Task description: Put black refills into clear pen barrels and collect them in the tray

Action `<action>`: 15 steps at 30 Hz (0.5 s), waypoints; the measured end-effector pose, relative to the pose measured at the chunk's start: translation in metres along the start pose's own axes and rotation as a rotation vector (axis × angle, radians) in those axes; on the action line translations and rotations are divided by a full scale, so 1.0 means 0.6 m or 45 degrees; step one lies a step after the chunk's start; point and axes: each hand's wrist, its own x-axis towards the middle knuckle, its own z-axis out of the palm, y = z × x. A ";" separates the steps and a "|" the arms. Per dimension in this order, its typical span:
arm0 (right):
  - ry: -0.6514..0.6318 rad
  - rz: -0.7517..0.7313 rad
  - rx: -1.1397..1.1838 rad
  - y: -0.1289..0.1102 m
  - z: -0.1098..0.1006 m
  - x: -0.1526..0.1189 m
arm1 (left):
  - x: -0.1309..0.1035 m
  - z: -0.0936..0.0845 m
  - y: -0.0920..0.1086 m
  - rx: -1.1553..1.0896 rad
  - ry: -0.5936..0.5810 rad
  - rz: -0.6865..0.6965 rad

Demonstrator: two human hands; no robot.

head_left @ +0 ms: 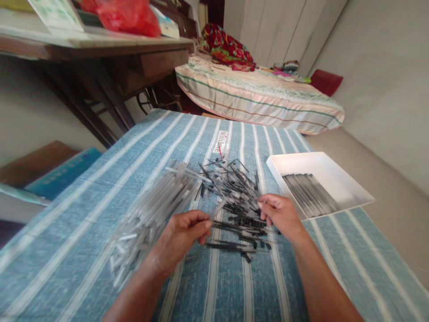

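My left hand pinches a translucent pen barrel between thumb and fingers, its far end pointing up and right. Over the right side of a loose pile of black pen refills and small black parts, my right hand is closed in a pinch; what it holds is too small to make out. Left of the pile lies a stack of clear pen barrels. Nearer me are several short, clear pieces that look like pen caps. To the right, a shallow white box holds a row of dark-cored pens.
A blue striped cloth covers the table. A "With love" label shows beyond the pile. Behind stand a bed and, at upper left, a wooden table bearing a red plastic bag.
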 end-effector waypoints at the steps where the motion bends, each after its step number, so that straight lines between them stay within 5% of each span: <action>1: 0.042 -0.012 -0.031 0.002 -0.006 0.006 | 0.001 -0.001 0.000 -0.007 0.017 0.006; 6: 0.138 -0.134 -0.474 0.012 -0.037 0.046 | 0.002 -0.005 0.001 -0.014 0.047 0.017; 15: 0.032 -0.246 -1.161 0.002 -0.048 0.115 | 0.002 -0.006 0.005 0.044 0.006 0.000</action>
